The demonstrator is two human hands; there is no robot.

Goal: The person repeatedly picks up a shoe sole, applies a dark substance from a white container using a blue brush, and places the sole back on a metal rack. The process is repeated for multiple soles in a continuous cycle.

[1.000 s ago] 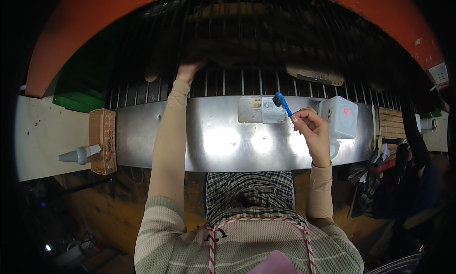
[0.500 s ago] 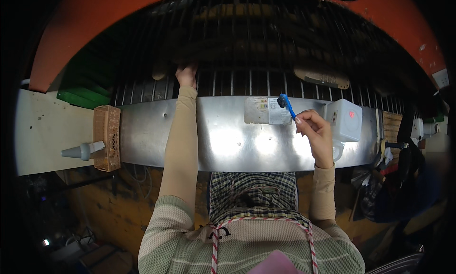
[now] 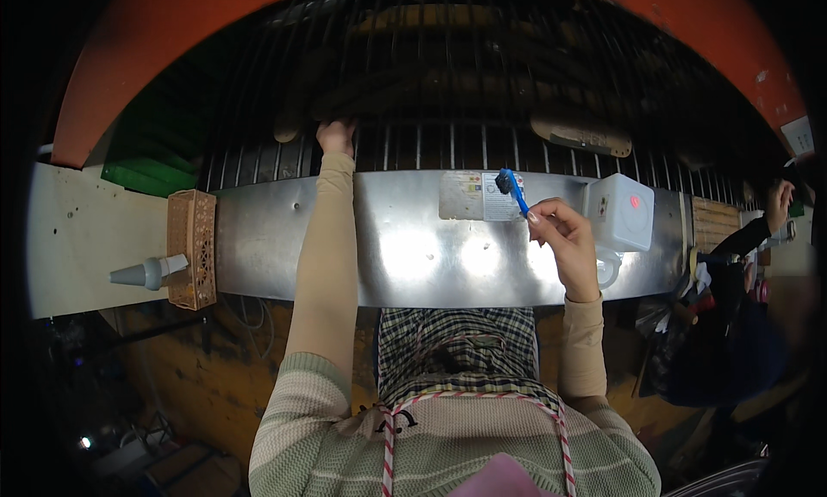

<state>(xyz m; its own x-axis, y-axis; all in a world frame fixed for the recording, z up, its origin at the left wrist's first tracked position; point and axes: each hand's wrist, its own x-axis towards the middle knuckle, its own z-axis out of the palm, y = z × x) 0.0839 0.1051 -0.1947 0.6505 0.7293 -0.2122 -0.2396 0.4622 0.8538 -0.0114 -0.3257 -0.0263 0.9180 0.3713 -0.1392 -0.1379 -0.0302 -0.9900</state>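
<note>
Between the thumb and fingers of my right hand point(image 3: 564, 239) is a small blue brush point(image 3: 518, 193), toothbrush-like, its head dark and clotted. It is raised over the steel ledge point(image 3: 345, 256), near a worn label point(image 3: 482, 195). My left hand point(image 3: 336, 138) reaches past the ledge over the dark barred rack point(image 3: 419, 148). Its fingers look curled, but shadow hides what they hold. Beside them a pale rounded end point(image 3: 286, 133) of something shows. A flat tan piece with a rounded edge point(image 3: 581, 138) lies on the bars to the right.
A white plastic container point(image 3: 622, 213) stands right of my right hand. At the ledge's left end is a tan perforated basket point(image 3: 191, 251) with a grey cone-shaped thing point(image 3: 142, 275) beside it. An orange-red frame point(image 3: 732, 62) arches over the rack. Another person's hand point(image 3: 779, 202) shows far right.
The brush in my right hand has shifted slightly left. My left hand stays at nearly the same place. Another person's hand and dark sleeve have come into view at far right.
</note>
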